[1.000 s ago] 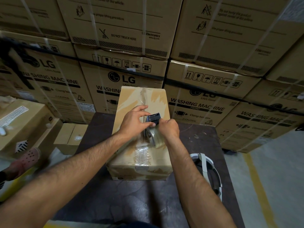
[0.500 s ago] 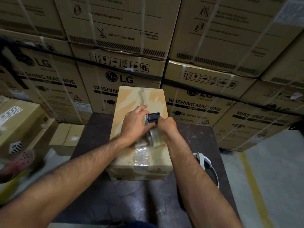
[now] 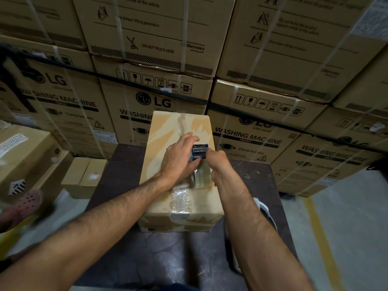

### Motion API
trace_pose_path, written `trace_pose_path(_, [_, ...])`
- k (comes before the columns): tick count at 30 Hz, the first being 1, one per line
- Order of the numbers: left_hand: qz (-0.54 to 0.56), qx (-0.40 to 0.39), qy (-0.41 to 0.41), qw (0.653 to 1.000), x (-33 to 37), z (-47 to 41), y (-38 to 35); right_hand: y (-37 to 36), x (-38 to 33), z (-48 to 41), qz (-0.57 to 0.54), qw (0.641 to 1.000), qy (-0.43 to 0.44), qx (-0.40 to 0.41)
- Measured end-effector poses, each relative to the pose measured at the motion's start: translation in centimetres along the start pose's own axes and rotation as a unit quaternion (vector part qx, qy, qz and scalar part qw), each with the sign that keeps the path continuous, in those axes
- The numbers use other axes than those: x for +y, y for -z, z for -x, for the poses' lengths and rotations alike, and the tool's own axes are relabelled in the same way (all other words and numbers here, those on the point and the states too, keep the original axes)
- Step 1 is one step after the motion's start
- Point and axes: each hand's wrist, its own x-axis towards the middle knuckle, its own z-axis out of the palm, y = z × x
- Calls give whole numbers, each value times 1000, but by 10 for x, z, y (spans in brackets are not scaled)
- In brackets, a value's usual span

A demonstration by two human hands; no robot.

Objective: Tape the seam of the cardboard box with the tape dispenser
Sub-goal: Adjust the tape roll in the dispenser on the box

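Observation:
A long tan cardboard box [image 3: 161, 141] lies on a dark table [image 3: 159, 259], its centre seam running away from me with wrinkled clear tape on the near part. A black tape dispenser [image 3: 199, 152] with a clear tape roll [image 3: 201, 175] rests on the seam at mid-box. My right hand [image 3: 218, 164] grips the dispenser from the right. My left hand [image 3: 178, 158] lies on the box top with its fingers wrapped over the dispenser's left side. The seam under both hands is hidden.
Stacked washing-machine cartons [image 3: 155, 101] form a wall right behind the table. Smaller boxes [image 3: 84, 177] and a larger carton [image 3: 23, 156] stand at the left, beside a person's foot in a pink clog [image 3: 29, 201]. A white object [image 3: 264, 213] lies under my right forearm.
Both hands and the dispenser stay at about the same spot on the box. The view has shifted slightly, and the white object at the right is more covered by my right forearm.

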Motion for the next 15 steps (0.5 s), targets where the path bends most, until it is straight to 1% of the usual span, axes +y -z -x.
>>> trace_pose_path(4, [-45, -12, -57, 997, 0, 2, -5, 6, -2, 0, -15, 1000, -21, -12])
trace_pose_path(7, [-51, 0, -67, 996, 2, 2, -7, 6, -2, 0, -34, 999, -25, -12])
trace_pose_path(11, [-62, 13, -82, 995, 3, -1, -7, 8, 1, -1, -23, 1000, -11, -19])
trace_pose_path(13, [-54, 14, -78, 995, 2, -2, -7, 10, 6, -5, -18, 999, 24, -21])
trace_pose_path(15, [-44, 18, -79, 996, 0, -4, -7, 11, 16, -4, -10, 995, 96, -7])
